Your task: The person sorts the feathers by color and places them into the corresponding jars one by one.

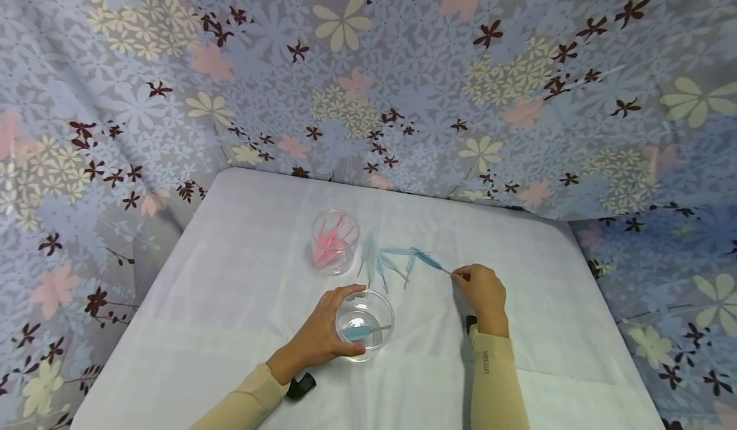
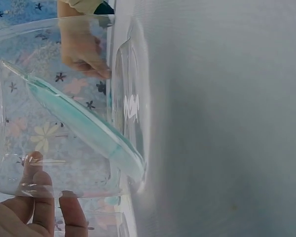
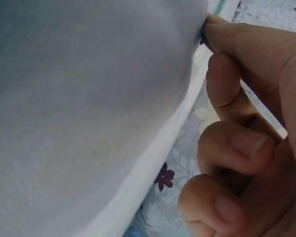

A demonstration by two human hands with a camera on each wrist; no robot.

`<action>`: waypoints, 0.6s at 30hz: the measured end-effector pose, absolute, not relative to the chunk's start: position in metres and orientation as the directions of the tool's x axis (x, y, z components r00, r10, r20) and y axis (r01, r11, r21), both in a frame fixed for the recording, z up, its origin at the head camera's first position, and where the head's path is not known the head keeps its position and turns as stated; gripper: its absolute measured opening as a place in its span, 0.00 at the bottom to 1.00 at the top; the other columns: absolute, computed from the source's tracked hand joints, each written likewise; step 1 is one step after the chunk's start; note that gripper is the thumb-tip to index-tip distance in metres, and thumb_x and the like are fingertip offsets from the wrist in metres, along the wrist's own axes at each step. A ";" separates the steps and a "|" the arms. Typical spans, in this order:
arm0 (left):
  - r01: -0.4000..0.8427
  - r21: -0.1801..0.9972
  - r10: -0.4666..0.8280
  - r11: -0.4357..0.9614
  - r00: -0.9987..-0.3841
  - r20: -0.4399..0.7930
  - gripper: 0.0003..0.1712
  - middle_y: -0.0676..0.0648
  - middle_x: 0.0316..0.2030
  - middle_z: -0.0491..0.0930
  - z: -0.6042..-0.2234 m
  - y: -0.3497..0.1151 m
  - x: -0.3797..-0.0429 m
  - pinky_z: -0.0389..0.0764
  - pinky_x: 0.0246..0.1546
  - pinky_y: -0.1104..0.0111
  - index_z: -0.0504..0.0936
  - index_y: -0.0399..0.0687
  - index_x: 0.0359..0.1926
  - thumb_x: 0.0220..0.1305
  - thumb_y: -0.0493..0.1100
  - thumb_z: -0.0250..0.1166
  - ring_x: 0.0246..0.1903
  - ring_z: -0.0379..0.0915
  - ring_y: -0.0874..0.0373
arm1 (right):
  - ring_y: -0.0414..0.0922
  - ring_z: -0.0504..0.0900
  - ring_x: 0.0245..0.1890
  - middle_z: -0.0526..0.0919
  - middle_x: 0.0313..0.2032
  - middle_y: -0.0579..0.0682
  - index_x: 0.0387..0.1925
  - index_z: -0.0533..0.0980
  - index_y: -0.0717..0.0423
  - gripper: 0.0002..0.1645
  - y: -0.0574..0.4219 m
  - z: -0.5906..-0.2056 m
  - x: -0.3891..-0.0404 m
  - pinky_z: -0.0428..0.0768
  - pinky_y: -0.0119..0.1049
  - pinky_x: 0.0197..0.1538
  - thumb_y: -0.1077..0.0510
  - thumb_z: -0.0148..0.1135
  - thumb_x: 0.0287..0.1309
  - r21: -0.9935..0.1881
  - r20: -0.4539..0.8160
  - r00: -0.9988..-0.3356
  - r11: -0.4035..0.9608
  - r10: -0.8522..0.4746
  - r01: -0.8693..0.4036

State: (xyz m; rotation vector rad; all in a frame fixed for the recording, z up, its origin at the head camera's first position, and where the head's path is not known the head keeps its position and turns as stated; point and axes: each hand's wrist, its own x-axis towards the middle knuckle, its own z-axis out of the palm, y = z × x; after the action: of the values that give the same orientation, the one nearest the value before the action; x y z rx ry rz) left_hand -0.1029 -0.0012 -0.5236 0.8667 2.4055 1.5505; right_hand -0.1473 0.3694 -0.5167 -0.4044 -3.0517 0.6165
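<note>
My left hand (image 1: 322,329) grips a clear round cup (image 1: 377,348) around its side, thumb near me and fingers behind. Inside the cup a light blue feather (image 2: 84,116) leans at a slant, its quill toward the rim. Off to the right, my right hand (image 1: 482,292) pinches the quill end of a darker blue feather (image 1: 427,260) between thumb and forefinger. In the right wrist view only a sliver of that feather shows past the fingertips (image 3: 218,30); the other fingers are curled. Several light blue feathers (image 1: 371,260) lie loosely between the hands, farther back.
Behind the held cup stands a second clear cup (image 1: 350,262) with several pink feathers (image 1: 329,246) in it. A white cloth (image 1: 242,257) covers the table. Flowered fabric (image 1: 368,84) hangs along the back and sides.
</note>
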 end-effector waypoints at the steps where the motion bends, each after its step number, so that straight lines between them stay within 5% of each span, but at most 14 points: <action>1: 0.387 0.873 0.543 0.297 -0.820 0.180 0.58 0.60 0.63 0.70 -0.524 -0.001 -0.103 0.69 0.60 0.53 0.61 0.72 0.73 0.41 0.56 0.82 0.61 0.61 0.60 | 0.48 0.84 0.33 0.88 0.38 0.53 0.42 0.89 0.50 0.11 0.369 -0.516 -0.147 0.80 0.46 0.34 0.50 0.68 0.64 -0.379 -0.051 -0.966 0.890 0.253 0.253; 8: 0.366 0.885 0.552 0.287 -0.818 0.159 0.57 0.55 0.64 0.70 -0.521 -0.001 -0.101 0.68 0.60 0.51 0.62 0.64 0.74 0.43 0.55 0.82 0.62 0.61 0.56 | 0.55 0.84 0.35 0.85 0.49 0.60 0.45 0.87 0.53 0.14 0.372 -0.504 -0.136 0.80 0.49 0.34 0.50 0.64 0.67 -0.388 -0.053 -0.958 0.878 0.283 0.281; 13: 0.353 0.890 0.547 0.289 -0.824 0.149 0.57 0.60 0.64 0.69 -0.520 -0.001 -0.101 0.68 0.59 0.50 0.62 0.65 0.74 0.43 0.56 0.82 0.62 0.61 0.54 | 0.46 0.78 0.20 0.87 0.47 0.60 0.47 0.86 0.56 0.15 0.373 -0.484 -0.125 0.73 0.41 0.22 0.52 0.63 0.68 -0.377 0.019 -0.965 0.896 0.262 0.236; 18: 0.350 0.891 0.544 0.291 -0.826 0.146 0.57 0.61 0.63 0.68 -0.521 -0.001 -0.101 0.69 0.58 0.50 0.61 0.67 0.74 0.43 0.58 0.81 0.62 0.62 0.53 | 0.47 0.79 0.22 0.86 0.46 0.61 0.46 0.85 0.59 0.13 0.370 -0.454 -0.114 0.71 0.39 0.21 0.54 0.65 0.67 -0.357 0.103 -0.967 0.916 0.232 0.182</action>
State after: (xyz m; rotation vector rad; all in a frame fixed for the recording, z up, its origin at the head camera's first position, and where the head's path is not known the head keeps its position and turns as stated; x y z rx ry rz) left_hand -0.1008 -0.0005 -0.5205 0.8314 2.3692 1.5600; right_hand -0.1145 0.3696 -0.4544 -0.3191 -2.9339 0.5268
